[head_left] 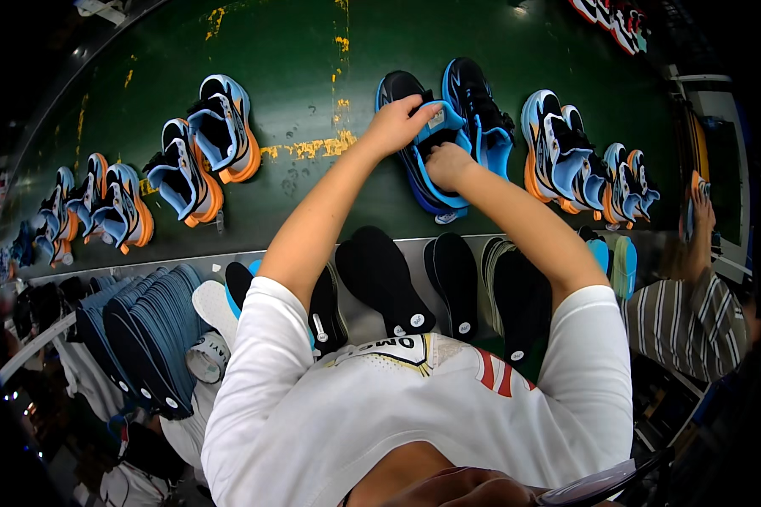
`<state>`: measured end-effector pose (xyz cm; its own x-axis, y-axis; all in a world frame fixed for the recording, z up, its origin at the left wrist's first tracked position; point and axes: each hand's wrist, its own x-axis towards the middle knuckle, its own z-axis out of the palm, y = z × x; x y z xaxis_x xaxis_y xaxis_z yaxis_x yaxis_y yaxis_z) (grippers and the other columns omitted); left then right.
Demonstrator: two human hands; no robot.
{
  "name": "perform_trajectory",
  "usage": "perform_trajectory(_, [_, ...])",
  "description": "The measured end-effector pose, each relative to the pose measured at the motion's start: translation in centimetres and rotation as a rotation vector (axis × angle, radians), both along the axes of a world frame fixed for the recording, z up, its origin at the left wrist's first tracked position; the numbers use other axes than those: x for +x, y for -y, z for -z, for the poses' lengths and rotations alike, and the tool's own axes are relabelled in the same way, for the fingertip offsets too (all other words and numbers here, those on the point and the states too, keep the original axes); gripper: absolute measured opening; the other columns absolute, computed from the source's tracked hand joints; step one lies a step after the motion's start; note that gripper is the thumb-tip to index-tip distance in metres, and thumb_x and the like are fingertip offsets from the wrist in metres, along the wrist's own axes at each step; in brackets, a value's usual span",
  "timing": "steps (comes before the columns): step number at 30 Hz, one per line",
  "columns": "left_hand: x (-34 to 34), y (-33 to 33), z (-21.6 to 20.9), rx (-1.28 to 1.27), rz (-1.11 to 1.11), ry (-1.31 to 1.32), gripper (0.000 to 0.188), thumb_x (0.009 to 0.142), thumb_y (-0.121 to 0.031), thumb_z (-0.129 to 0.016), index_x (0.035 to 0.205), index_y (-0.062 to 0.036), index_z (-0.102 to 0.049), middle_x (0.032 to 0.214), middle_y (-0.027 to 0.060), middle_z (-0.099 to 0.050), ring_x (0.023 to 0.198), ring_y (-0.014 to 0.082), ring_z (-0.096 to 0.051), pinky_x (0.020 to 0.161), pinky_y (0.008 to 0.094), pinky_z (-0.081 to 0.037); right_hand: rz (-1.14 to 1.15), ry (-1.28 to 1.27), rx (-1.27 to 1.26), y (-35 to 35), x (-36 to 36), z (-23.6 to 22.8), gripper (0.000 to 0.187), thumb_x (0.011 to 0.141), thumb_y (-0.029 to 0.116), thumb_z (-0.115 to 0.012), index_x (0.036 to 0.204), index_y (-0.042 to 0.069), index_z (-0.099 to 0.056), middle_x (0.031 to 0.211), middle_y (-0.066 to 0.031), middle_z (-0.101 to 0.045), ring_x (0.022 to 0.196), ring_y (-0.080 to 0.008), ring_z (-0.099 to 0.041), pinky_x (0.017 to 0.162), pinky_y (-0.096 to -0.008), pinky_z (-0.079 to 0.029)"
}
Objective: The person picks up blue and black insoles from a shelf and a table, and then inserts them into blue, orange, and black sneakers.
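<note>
A black and blue sports shoe (pixel 423 182) lies on the green conveyor belt (pixel 313 51) in front of me. My left hand (pixel 395 124) grips the upper edge of its opening and tongue. My right hand (pixel 446 165) reaches into the shoe's opening, fingers hidden inside. A second black and blue shoe (pixel 482 114) lies just right of it, untouched.
Pairs of blue, white and orange shoes (pixel 201 148) sit on the belt to the left, and more of these shoes (pixel 566 152) to the right. Black insoles (pixel 389 279) lie on a grey ledge near me. A stack of blue insoles (pixel 144 334) stands lower left. Another person's striped sleeve (pixel 689 321) is at right.
</note>
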<state>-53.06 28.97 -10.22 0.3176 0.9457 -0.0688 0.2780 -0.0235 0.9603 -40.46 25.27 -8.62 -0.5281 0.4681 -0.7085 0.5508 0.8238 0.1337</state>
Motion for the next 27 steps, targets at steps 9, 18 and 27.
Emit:
perform_trajectory(9, [0.3,0.1,0.3,-0.011,-0.068,-0.042,0.035,0.079,-0.035,-0.051,0.074,-0.0006,-0.051,0.056,0.0046,-0.044,0.056,0.0096,-0.041,0.051,0.0253,-0.036,0.415,-0.103,-0.421,1.9,1.1,-3.2,0.048,0.077,0.038,-0.037,0.094,-0.005,-0.053,0.084,-0.0152,-0.057,0.09,-0.0245,-0.051,0.098,-0.0412,-0.015])
perform_trajectory(18, [1.1,2.7,-5.8,0.749,0.221,0.082,0.016,0.062,0.0,-0.05,0.078,-0.0015,-0.053,0.072,0.0095,-0.048,0.075,0.024,-0.048,0.067,0.0327,-0.041,0.829,-1.084,0.649,15.0,9.9,-7.7,0.026,0.066,0.008,-0.061,0.091,0.004,-0.056,0.087,-0.0108,-0.051,0.084,-0.0281,-0.048,0.075,-0.0356,-0.037])
perform_trajectory(27, [8.7,1.5,2.2,-0.059,1.374,-1.058,0.032,0.074,-0.017,-0.041,0.097,-0.0029,-0.057,0.092,0.0165,-0.057,0.088,0.0318,-0.053,0.076,0.0373,-0.041,1.298,-0.594,0.468,30.0,14.3,-8.6,0.057,0.057,0.026,-0.07,0.103,0.005,-0.044,0.108,-0.0168,-0.041,0.099,-0.0346,-0.039,0.083,-0.0409,-0.033])
